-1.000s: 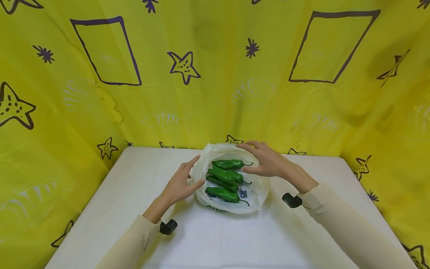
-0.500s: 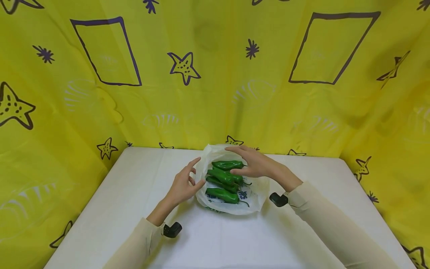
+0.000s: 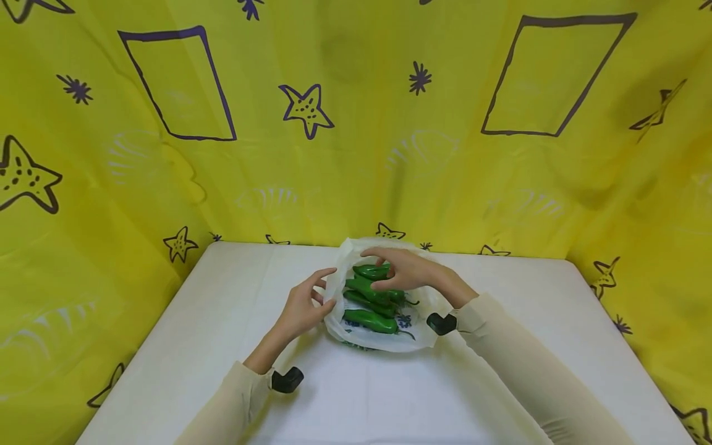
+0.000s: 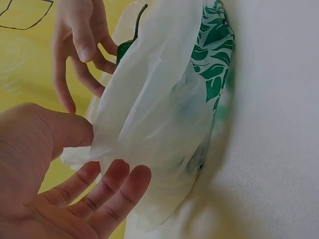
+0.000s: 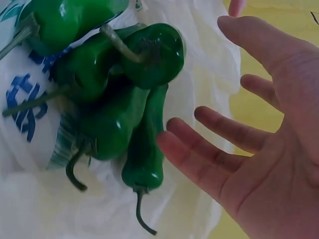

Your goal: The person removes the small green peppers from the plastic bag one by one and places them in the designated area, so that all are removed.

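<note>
Several glossy green peppers point(image 3: 369, 321) with thin stems lie in an open whitish plastic bag point(image 3: 356, 247). My left hand point(image 3: 303, 307) is at the bag's left rim. In the left wrist view its thumb point(image 4: 75, 130) and fingers point(image 4: 117, 191) stand apart beside the plastic, seeming to touch it; none of them visibly pinches it. My right hand point(image 3: 408, 269) hovers over the bag's mouth and hides part of the far peppers. Its fingers point(image 5: 194, 154) are spread beside the nearest pepper point(image 5: 144, 159) in the right wrist view, with nothing in the palm.
The bag rests on a white table point(image 3: 361, 402), close to its far edge. Yellow curtains point(image 3: 356, 185) with drawn starfish and shells enclose the back and both sides. Green leaf print point(image 4: 214, 55) shows on the bag's outside.
My right hand has moved left, from the bag's right rim to over the peppers. The left hand has shifted slightly, its index finger lower. The peppers stay where they were.
</note>
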Motion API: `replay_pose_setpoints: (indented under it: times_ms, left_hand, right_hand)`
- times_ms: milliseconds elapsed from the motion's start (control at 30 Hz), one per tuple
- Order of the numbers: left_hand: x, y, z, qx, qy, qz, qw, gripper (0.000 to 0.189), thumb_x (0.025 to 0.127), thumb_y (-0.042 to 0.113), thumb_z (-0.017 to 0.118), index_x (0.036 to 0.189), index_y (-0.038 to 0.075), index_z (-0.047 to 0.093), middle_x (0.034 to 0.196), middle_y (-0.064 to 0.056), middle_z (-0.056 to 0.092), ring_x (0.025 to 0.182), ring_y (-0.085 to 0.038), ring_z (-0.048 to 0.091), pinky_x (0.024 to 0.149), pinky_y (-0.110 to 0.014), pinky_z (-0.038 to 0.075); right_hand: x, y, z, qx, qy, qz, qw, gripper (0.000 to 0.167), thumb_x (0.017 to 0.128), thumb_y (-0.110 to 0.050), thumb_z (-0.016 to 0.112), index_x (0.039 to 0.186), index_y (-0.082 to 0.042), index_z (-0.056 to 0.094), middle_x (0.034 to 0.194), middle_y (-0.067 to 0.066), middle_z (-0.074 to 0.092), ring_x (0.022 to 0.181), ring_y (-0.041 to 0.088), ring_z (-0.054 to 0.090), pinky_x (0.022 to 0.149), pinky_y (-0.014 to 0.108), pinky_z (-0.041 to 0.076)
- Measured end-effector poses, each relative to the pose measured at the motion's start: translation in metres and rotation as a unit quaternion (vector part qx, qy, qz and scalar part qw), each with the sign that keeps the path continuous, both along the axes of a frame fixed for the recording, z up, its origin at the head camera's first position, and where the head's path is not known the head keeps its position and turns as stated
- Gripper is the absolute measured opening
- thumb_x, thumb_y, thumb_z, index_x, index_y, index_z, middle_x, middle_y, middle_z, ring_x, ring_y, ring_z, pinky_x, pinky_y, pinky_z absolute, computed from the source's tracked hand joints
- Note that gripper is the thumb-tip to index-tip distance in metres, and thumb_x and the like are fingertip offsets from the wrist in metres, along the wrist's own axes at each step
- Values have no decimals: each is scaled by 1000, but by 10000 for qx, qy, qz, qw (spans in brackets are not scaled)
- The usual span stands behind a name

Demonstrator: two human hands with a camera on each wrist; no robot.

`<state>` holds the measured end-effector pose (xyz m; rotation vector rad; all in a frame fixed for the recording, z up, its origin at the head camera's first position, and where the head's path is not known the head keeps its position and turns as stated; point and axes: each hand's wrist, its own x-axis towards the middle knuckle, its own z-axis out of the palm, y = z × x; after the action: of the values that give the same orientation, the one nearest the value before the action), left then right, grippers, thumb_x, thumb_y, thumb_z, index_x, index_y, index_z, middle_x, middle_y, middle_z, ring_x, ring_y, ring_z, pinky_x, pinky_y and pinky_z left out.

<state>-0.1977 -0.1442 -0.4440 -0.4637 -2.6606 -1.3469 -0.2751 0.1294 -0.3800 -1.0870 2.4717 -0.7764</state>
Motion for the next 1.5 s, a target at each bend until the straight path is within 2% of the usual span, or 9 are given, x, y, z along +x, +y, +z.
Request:
replay_pose_setpoints:
  times_ms: [233,467,667,900,1300,1500]
  left_hand:
    - [0,2,1,124,-139,107,9998,59,87,-1,77,142,12,60,108,-13,67,78,-17,64,57,-26,52]
    - [-1,3,-1,319,-293,189,9989,55,87,-3,76,139,10,63,106,-13,66,78,-17,64,56,-25,52]
    - [-2,4,-1,482,-337,182,9981,54,86,-5,76,137,9,64,104,-13,66,77,-17,64,55,-24,51]
    - [-2,3,-1,558,-353,183,9976,54,86,-6,75,137,7,64,104,-14,66,77,-18,65,53,-25,52]
    - [-2,4,-1,785,-550,255,9951,54,86,-8,74,137,6,64,104,-14,64,74,-17,64,53,-27,54]
    - [-3,5,-2,780,-609,260,9947,55,86,-8,74,138,7,63,104,-14,63,74,-17,64,54,-28,55]
  right_hand:
    - [-5,-9,-7,184,-311,88,9993,69,96,-28,74,153,-8,42,137,24,57,113,34,64,87,42,58]
    - [-7,-15,-8,520,-1137,-175,9920,68,94,-25,77,153,-13,45,132,22,58,93,25,68,72,40,61]
    - [-9,-19,-13,649,-1128,-124,9914,66,93,-25,78,150,-16,48,135,21,57,107,27,63,69,38,61]
    - [-10,-21,-14,694,-1149,-95,9909,58,94,-24,77,146,-17,53,134,21,57,103,26,64,68,35,61]
    - [-9,-22,-12,700,-1225,-148,9899,54,95,-22,75,145,-16,56,138,21,55,120,30,58,71,36,61]
    - [-10,-22,-12,719,-1171,-105,9905,52,95,-21,75,144,-15,57,140,19,55,122,31,58,70,33,60]
